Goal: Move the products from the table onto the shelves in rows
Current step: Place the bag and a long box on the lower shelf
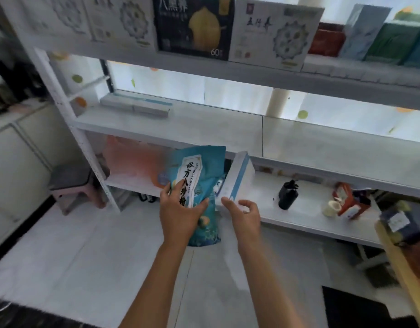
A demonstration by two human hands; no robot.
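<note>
Stocking in progress, judged partly done. The top shelf (228, 67) is carrying a row of upright printed cartons (194, 27); the middle white shelf board (180, 129) is holding only two flat pale boxes (135, 106).

The left hand (178, 214) is gripping a teal foil pouch with a white label (199, 185). The right hand (244, 214) is holding a white-and-blue carton (239, 178), fingers curled at its near end. Both are sitting before the lower shelf (306, 209), beside a black bottle (288, 194).

A wooden worktop edge (398, 263) is showing at right, above pale floor tiles (85, 268).
</note>
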